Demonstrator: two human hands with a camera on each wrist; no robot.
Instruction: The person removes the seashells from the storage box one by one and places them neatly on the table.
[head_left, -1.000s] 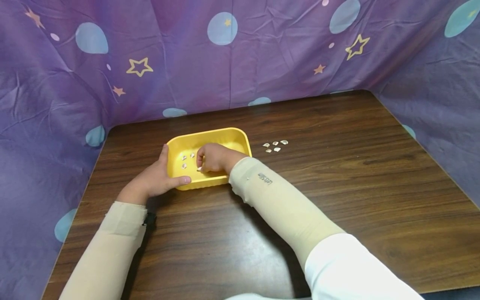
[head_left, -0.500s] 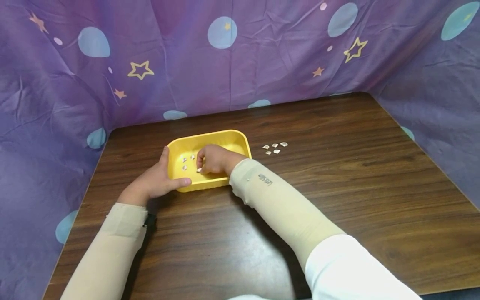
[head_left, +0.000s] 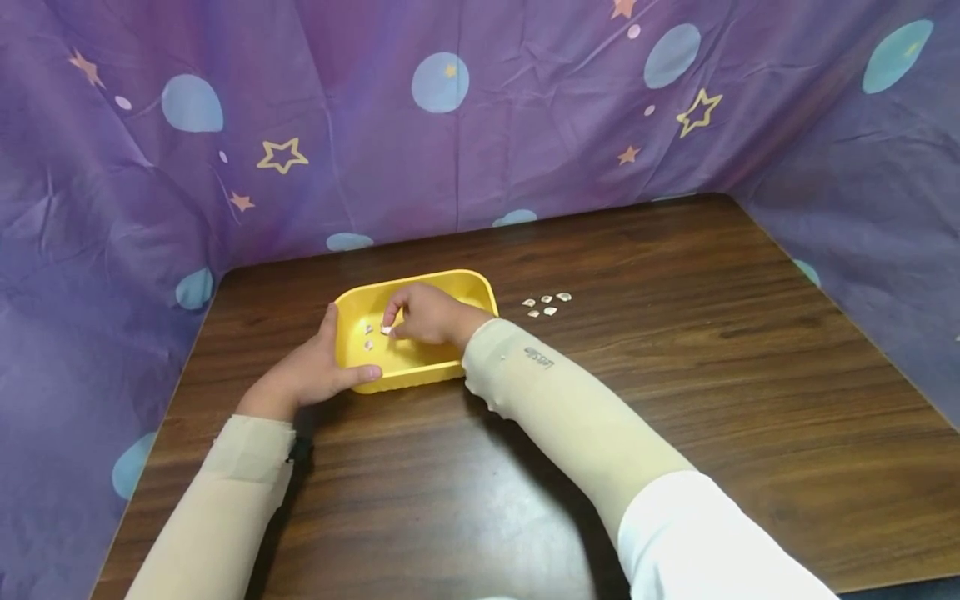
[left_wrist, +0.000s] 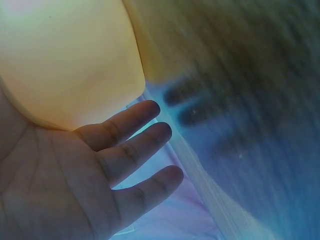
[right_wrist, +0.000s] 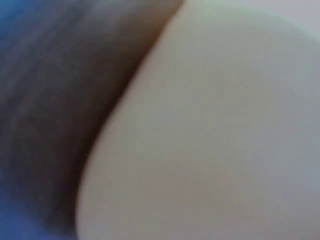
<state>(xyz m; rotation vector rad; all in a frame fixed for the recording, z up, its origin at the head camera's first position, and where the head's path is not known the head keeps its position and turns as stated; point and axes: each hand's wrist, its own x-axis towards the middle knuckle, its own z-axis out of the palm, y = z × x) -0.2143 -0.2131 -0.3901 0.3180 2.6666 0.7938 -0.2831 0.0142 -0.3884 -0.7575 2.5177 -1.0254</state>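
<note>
A shallow yellow plastic tray (head_left: 420,377) stands on the wooden table. My left hand (head_left: 309,368) holds its left end, thumb along the front wall and index finger at the left side. In the left wrist view the palm lies against the tray wall (left_wrist: 75,65), with the other fingers (left_wrist: 145,150) stretched out beyond it. My right hand (head_left: 433,317) reaches over the front rim into the tray. Its thumb and index finger pinch a small white seashell (head_left: 386,330). Two similar shells (head_left: 368,345) lie on the tray floor just left of the fingertips.
Several small shells (head_left: 550,311) lie in a loose cluster on the table (head_left: 675,375), right of the tray. A purple curtain (head_left: 375,100) with stars hangs behind and at both sides. The right wrist view is blurred, filled mostly by a pale surface (right_wrist: 200,140).
My right fingertips have moved slightly left and back inside the tray with the shell, to where another shell lay. The left hand keeps its hold. The head view has tilted a little.
</note>
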